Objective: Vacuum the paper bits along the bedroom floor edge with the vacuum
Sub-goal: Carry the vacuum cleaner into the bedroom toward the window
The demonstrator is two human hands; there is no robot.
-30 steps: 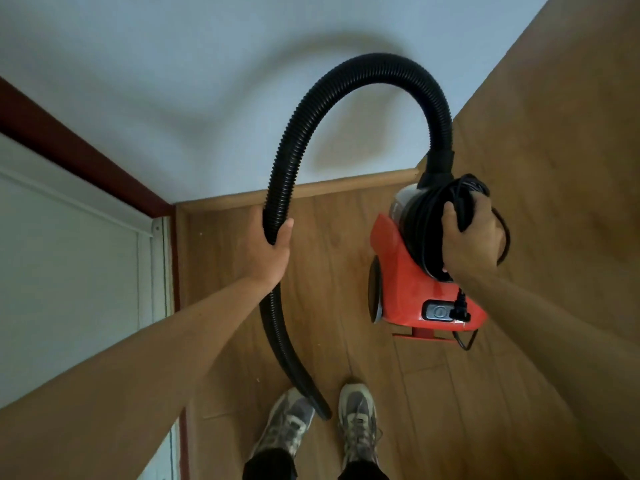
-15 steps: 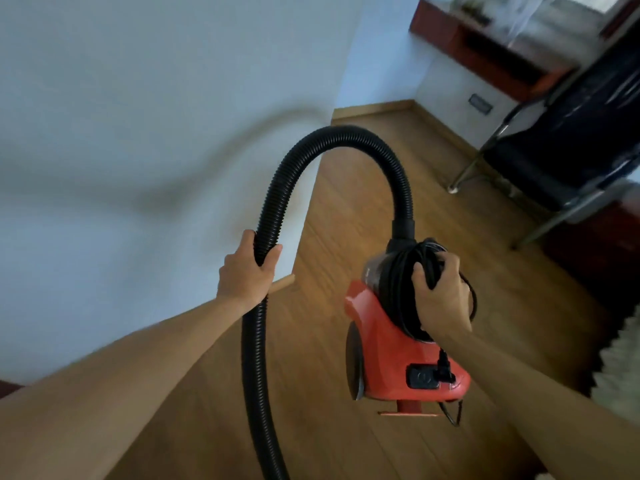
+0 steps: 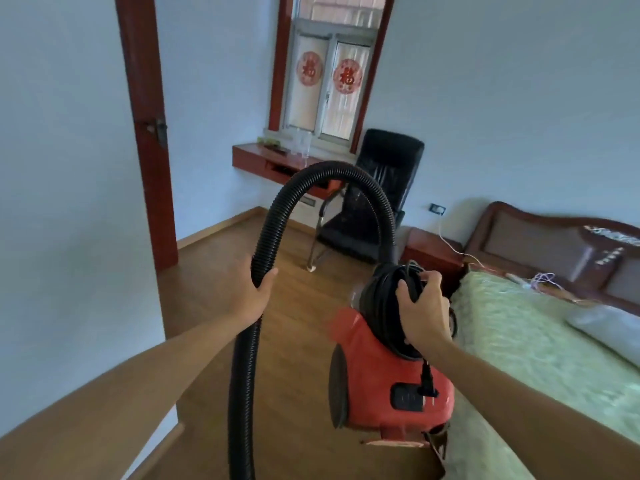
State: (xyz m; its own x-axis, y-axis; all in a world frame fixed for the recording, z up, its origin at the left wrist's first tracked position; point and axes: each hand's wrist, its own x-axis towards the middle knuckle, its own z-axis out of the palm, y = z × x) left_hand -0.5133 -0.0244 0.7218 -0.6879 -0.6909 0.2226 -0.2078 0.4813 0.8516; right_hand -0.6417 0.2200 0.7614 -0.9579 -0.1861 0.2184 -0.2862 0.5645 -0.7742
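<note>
I carry a red canister vacuum in the air above the wooden floor. My right hand grips its top, where a black power cord is coiled. My left hand grips the black ribbed hose, which arches up from the vacuum and hangs down past my arm out of the frame. The plug dangles against the vacuum's side. No paper bits show on the floor.
A bed with a green cover and a dark headboard fills the right. A black office chair stands ahead beside a red wall desk under the window. A red nightstand is by the bed. A door frame juts at left.
My view has lifted from the floor corner and my shoes to the bedroom ahead. Both hands keep their grips on the hose and the vacuum.
</note>
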